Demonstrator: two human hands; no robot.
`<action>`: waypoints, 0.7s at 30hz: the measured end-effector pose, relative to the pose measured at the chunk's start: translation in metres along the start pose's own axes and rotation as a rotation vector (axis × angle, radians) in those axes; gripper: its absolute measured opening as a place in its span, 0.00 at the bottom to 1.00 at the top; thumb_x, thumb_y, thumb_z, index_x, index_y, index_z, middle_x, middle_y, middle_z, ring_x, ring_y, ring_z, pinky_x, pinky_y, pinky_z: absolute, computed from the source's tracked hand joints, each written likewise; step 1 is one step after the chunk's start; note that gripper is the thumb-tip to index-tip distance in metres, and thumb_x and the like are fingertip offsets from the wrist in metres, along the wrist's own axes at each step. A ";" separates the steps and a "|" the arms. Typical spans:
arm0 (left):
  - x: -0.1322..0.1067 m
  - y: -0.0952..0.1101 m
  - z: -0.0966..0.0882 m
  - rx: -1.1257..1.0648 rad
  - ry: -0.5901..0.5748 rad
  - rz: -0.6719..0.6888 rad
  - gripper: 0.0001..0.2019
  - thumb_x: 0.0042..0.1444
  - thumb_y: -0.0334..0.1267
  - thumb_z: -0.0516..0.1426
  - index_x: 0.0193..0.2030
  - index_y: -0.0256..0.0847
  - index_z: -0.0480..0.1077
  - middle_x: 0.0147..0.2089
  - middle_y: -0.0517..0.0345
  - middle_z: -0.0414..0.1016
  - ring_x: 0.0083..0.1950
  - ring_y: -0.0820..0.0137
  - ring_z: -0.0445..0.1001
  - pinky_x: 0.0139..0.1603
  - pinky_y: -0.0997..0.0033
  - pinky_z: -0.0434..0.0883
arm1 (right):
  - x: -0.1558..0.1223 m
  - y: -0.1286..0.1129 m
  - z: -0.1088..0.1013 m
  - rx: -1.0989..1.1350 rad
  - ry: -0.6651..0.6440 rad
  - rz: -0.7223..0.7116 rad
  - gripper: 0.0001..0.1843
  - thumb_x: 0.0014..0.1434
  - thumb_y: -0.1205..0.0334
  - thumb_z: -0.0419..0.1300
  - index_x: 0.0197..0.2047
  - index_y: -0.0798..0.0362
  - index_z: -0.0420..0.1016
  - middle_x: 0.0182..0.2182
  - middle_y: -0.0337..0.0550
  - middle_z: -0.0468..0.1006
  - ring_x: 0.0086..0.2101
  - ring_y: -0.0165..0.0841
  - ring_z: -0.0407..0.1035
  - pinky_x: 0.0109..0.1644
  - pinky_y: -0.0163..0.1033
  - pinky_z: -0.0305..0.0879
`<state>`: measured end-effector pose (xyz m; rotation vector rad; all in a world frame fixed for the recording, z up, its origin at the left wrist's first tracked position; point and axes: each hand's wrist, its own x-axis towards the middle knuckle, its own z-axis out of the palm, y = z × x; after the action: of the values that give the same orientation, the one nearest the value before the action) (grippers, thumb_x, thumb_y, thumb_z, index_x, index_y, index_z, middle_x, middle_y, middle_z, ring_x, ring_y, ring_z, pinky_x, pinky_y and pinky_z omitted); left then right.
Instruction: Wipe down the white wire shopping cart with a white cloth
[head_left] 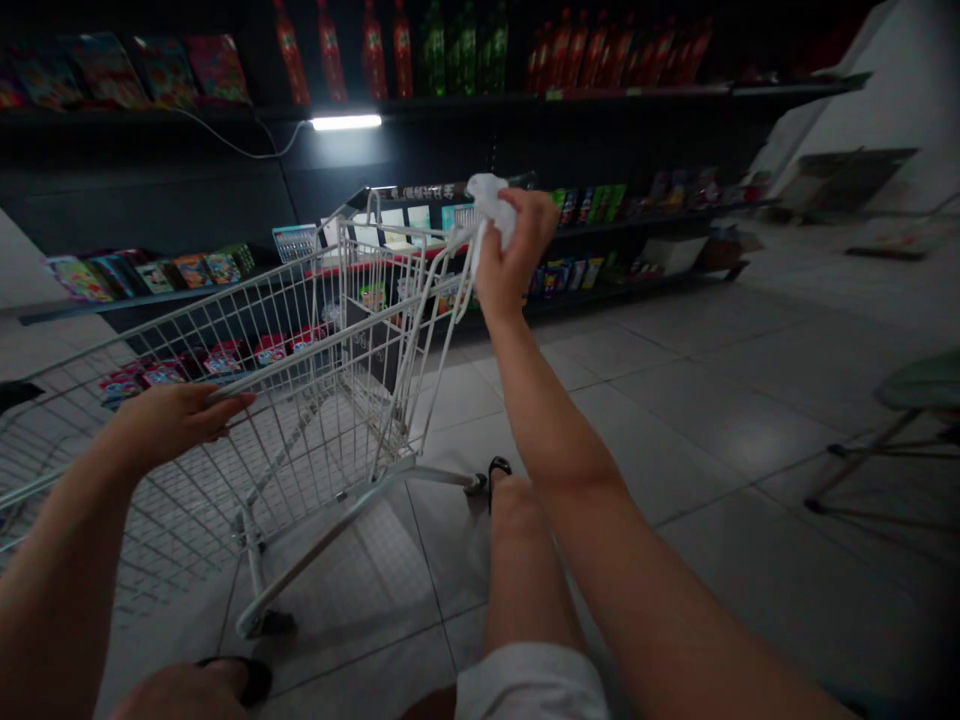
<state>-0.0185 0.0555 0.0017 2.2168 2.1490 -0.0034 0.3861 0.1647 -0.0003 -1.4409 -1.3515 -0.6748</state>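
A metal shopping cart (pixel 300 365) stands side-on in front of me, its wire basket reaching off to the left. My left hand (pixel 176 415) is closed over the near top rail of the basket. Up at the handle end, my right hand (pixel 517 240) grips a crumpled white cloth (pixel 491 205), which could also be a wipe. The cloth is against or very near the end of the dark handle bar (pixel 424 192); whether it touches cannot be told. Part of the cloth is hidden behind my fingers.
Behind the cart runs a dark store shelf (pixel 450 105) with soda bottles (pixel 375 50), snack bags and small packets. A lit tube lamp (pixel 346 122) hangs beneath its upper board. A folding stool (pixel 919 385) stands at the right. My leg (pixel 525 570) is beside the cart's wheels.
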 end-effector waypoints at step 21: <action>-0.020 0.016 -0.005 0.175 0.077 -0.087 0.33 0.62 0.62 0.39 0.57 0.45 0.73 0.44 0.50 0.81 0.49 0.53 0.75 0.40 0.66 0.63 | -0.280 0.003 0.054 0.422 -0.726 -0.168 0.09 0.52 0.72 0.54 0.34 0.53 0.73 0.35 0.44 0.71 0.39 0.32 0.63 0.52 0.42 0.62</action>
<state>-0.0038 0.0353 0.0080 2.2453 2.3698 -0.1169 0.3159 0.1061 -0.2705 -1.2700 -2.0410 0.0757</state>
